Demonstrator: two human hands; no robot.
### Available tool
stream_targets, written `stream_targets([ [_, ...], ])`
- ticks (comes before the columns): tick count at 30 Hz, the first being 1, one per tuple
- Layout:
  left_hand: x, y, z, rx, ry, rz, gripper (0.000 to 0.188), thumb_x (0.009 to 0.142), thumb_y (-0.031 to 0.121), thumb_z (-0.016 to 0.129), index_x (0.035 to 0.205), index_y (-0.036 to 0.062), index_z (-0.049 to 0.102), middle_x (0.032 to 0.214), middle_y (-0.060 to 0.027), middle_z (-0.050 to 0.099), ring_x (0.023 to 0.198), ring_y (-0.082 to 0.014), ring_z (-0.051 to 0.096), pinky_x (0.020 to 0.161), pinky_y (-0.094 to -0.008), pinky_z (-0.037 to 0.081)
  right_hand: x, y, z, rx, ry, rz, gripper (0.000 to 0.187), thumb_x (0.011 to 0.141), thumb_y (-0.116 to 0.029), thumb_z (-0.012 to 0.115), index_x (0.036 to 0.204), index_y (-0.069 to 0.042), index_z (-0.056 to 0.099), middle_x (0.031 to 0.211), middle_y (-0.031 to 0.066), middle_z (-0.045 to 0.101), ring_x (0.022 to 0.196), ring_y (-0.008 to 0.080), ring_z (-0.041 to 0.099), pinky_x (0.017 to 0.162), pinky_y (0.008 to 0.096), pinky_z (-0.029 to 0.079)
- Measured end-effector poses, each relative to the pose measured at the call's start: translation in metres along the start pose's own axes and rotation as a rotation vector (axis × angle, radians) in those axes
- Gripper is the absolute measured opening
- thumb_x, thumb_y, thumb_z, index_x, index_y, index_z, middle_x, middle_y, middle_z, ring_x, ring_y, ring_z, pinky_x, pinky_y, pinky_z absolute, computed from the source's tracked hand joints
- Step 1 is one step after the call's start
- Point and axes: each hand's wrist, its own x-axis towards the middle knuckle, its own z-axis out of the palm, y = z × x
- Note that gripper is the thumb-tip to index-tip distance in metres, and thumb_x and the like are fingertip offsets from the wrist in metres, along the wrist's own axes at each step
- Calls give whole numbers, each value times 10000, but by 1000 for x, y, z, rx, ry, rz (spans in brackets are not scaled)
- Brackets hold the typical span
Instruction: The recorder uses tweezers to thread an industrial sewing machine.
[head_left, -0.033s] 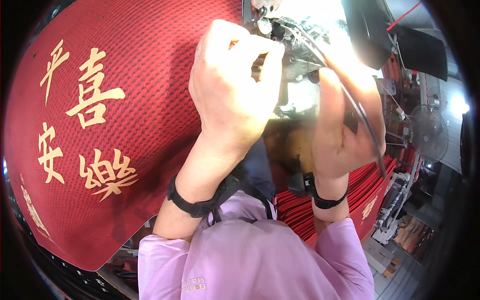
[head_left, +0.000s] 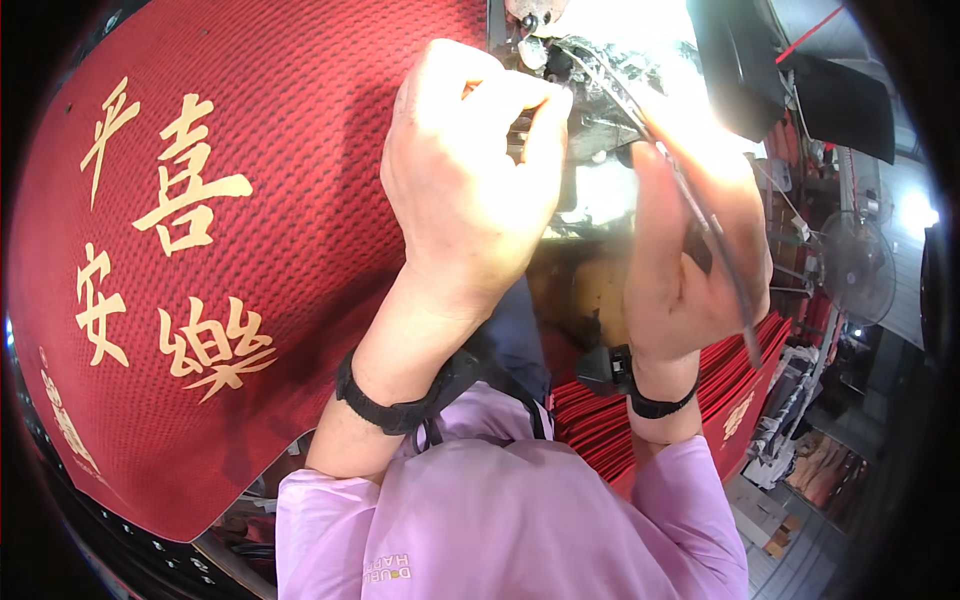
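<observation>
My left hand [head_left: 470, 170] is closed in a pinch beside the brightly lit head of a machine [head_left: 600, 125], perhaps a sewing machine. What its fingertips hold, if anything, is hidden. To its right, my right hand [head_left: 690, 230] has thumb and fingers around a long thin shiny tool [head_left: 690, 190] that looks like tweezers. Its narrow forward end reaches the machine's small metal parts, and its back end lies over the hand. Glare washes out the right fingers. A red textured mat [head_left: 330, 120] with gold lettering spreads left of my left hand.
Under my right wrist lies a stack of red mats [head_left: 640, 420]. A standing fan [head_left: 858, 270] is at the far right, near black panels [head_left: 840, 105]. Cardboard boxes [head_left: 765, 520] rest on the floor at lower right. Black straps circle both wrists.
The tool's back end has swung slightly left and down. My left hand has shifted a touch to the right, keeping its pinch.
</observation>
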Motion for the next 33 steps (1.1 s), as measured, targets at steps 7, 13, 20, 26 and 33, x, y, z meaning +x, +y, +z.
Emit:
stream_targets([
  [7, 0, -2, 0, -33, -1, 2, 86, 709, 53, 722, 754, 44, 648, 814, -82, 542, 751, -278, 584, 636, -380, 476, 20, 2, -1, -26, -214, -225, 237, 760, 34, 730, 995, -3, 725, 960, 120, 723, 850, 245, 696, 790, 321, 542],
  [13, -1, -5, 0, -25, -34, 4, 129, 666, 11, 709, 774, 38, 644, 837, -91, 550, 772, -285, 591, 637, -384, 481, 34, -7, 1, -190, -348, -269, 264, 748, -17, 679, 1006, -46, 722, 984, 95, 710, 839, 240, 697, 756, 296, 546],
  [20, 0, -5, -1, -29, -9, 24, 157, 639, -12, 711, 763, 34, 626, 835, -91, 545, 776, -287, 594, 633, -385, 484, 39, -23, -1, -383, -523, -164, 315, 708, -22, 671, 1011, -89, 723, 953, 69, 700, 800, 224, 689, 706, 286, 546],
  [26, 1, 0, -4, -27, -37, -32, 132, 692, 38, 715, 812, 42, 660, 851, -90, 557, 773, -274, 602, 642, -377, 492, 38, -11, -4, -241, -410, -230, 270, 756, -5, 666, 1010, -78, 722, 951, 61, 706, 796, 228, 685, 712, 294, 545],
  [33, 1, 4, -19, -73, -68, -33, 173, 760, 61, 724, 922, 42, 665, 875, -97, 564, 751, -252, 570, 661, -364, 487, 24, -2, -19, 62, -278, -164, 216, 789, 78, 687, 988, 2, 716, 914, 98, 716, 818, 221, 667, 746, 313, 533],
])
